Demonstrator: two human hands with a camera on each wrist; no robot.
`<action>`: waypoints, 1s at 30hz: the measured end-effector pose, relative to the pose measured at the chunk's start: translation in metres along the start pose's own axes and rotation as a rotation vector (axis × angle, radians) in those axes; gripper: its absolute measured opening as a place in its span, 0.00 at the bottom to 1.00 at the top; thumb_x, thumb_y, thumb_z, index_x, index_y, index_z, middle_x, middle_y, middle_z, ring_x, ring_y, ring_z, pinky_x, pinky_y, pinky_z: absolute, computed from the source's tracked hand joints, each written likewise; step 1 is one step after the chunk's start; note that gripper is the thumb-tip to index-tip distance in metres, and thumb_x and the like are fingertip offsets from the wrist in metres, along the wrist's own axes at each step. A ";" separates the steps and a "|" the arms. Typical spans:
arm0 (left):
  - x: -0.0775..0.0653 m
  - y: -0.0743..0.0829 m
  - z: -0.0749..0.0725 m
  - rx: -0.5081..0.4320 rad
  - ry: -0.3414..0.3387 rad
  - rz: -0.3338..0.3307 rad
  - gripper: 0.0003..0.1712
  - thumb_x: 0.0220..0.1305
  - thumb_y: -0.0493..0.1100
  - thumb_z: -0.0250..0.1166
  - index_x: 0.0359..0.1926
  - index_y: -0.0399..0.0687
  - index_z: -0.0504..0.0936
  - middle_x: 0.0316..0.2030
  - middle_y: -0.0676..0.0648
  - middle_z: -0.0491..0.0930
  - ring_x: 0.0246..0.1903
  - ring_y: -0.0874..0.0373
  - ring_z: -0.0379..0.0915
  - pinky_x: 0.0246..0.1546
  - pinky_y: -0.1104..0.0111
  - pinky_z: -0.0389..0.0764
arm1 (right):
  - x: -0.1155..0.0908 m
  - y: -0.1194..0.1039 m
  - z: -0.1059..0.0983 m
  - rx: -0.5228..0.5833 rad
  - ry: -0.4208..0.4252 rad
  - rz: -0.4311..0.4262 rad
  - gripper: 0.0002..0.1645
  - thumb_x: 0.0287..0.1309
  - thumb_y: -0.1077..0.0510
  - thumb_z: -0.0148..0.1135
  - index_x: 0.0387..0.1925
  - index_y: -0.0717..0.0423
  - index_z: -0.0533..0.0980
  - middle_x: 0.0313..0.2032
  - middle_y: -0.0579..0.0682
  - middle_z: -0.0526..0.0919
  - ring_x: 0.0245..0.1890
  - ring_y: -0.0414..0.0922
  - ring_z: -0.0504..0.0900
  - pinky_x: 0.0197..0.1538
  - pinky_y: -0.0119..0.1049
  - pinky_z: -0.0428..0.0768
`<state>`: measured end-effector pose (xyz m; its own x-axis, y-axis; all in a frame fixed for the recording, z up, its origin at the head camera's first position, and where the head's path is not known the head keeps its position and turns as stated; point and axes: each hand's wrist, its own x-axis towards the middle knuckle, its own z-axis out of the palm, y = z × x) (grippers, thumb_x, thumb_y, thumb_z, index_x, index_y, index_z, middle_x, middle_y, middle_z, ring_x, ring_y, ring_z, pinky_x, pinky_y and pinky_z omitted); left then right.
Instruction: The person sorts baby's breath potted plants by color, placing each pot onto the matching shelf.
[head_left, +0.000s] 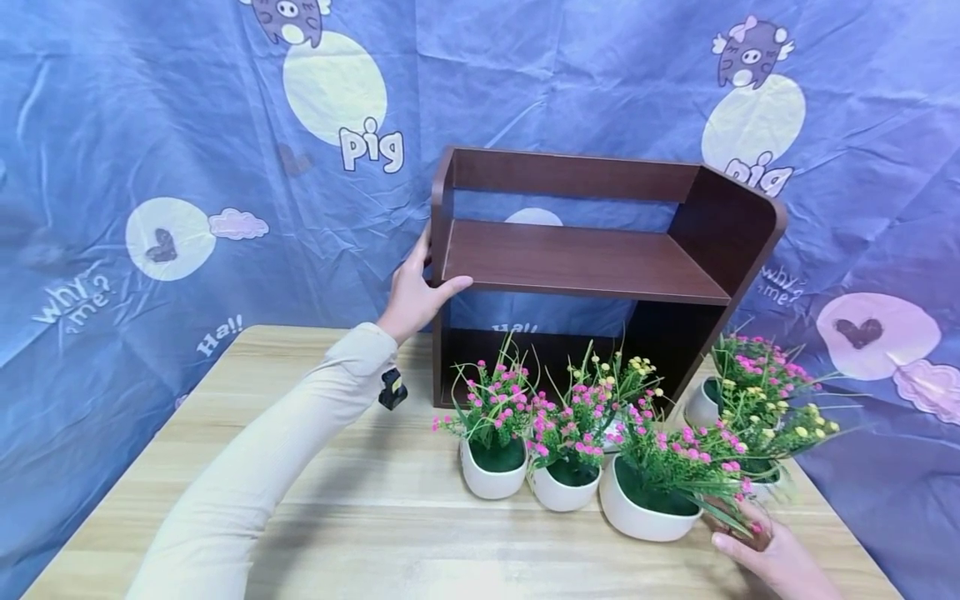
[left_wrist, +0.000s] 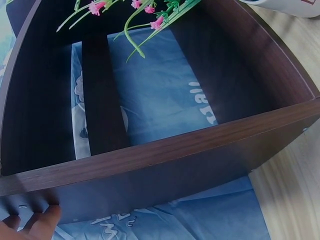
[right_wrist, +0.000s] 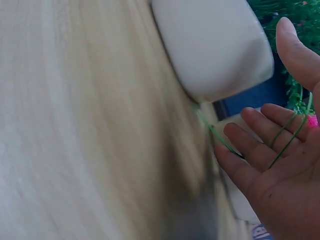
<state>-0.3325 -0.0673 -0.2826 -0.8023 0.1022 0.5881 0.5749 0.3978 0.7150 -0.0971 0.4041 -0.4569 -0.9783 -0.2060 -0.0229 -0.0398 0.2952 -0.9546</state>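
Note:
A dark brown two-tier shelf stands on the wooden table, against the blue cloth. My left hand grips its left side panel, thumb across the front edge and fingers on the outer face. In the left wrist view those fingertips press the panel. At the lower right, my right hand is beside a wide white pot of pink flowers. The right wrist view shows this hand with fingers extended and apart from the white pot; thin green leaves cross the fingers.
Two smaller white pots with pink flowers, one at the left and one in the middle, stand before the shelf. Yellow flowers rise behind them. More potted flowers stand right of the shelf, near the table's right edge.

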 end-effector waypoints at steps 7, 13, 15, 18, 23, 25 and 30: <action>0.000 0.001 0.000 0.001 0.006 -0.001 0.57 0.52 0.51 0.74 0.76 0.60 0.49 0.64 0.45 0.70 0.62 0.51 0.68 0.59 0.58 0.70 | 0.012 -0.009 0.014 -0.117 0.112 0.302 0.45 0.67 0.58 0.56 0.69 0.78 0.43 0.62 0.61 0.72 0.42 0.16 0.69 0.45 0.19 0.73; -0.001 0.002 -0.001 -0.012 0.007 0.002 0.56 0.53 0.49 0.74 0.76 0.58 0.50 0.62 0.42 0.71 0.60 0.50 0.68 0.59 0.56 0.69 | 0.023 -0.019 0.021 -0.233 0.133 0.401 0.56 0.64 0.51 0.60 0.67 0.83 0.35 0.65 0.75 0.57 0.50 0.33 0.77 0.46 0.23 0.75; -0.001 0.002 -0.001 -0.013 0.004 -0.002 0.56 0.53 0.50 0.74 0.76 0.58 0.50 0.62 0.43 0.71 0.61 0.51 0.68 0.59 0.57 0.70 | 0.024 -0.020 0.024 -0.241 0.128 0.398 0.58 0.63 0.50 0.61 0.67 0.83 0.34 0.64 0.75 0.57 0.55 0.43 0.77 0.47 0.23 0.75; -0.001 0.003 -0.001 -0.012 -0.006 -0.014 0.56 0.53 0.50 0.74 0.76 0.59 0.49 0.64 0.44 0.70 0.61 0.51 0.68 0.57 0.57 0.72 | 0.025 -0.020 0.027 -0.260 0.117 0.375 0.58 0.62 0.51 0.62 0.66 0.85 0.35 0.64 0.77 0.57 0.61 0.59 0.71 0.48 0.24 0.75; -0.001 0.003 -0.001 -0.009 -0.008 -0.021 0.56 0.54 0.51 0.73 0.76 0.59 0.48 0.65 0.45 0.69 0.62 0.51 0.66 0.57 0.58 0.73 | 0.027 -0.021 0.030 -0.293 0.105 0.359 0.56 0.63 0.49 0.61 0.65 0.86 0.39 0.64 0.80 0.52 0.64 0.68 0.60 0.55 0.39 0.76; -0.001 0.003 -0.001 -0.007 -0.009 -0.021 0.56 0.54 0.51 0.73 0.76 0.59 0.48 0.65 0.46 0.68 0.63 0.51 0.66 0.57 0.58 0.73 | 0.027 -0.021 0.030 -0.321 0.095 0.342 0.54 0.63 0.49 0.61 0.65 0.85 0.43 0.64 0.81 0.52 0.64 0.69 0.60 0.57 0.46 0.74; -0.001 0.003 0.000 -0.011 -0.013 -0.021 0.56 0.54 0.51 0.73 0.76 0.59 0.47 0.66 0.46 0.68 0.63 0.51 0.66 0.56 0.58 0.74 | 0.026 -0.022 0.033 -0.348 0.091 0.323 0.51 0.61 0.50 0.63 0.67 0.80 0.48 0.65 0.78 0.54 0.63 0.69 0.62 0.57 0.47 0.74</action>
<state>-0.3298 -0.0666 -0.2808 -0.8162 0.1054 0.5681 0.5595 0.3897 0.7315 -0.1152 0.3613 -0.4464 -0.9650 0.0252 -0.2609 0.2183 0.6281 -0.7468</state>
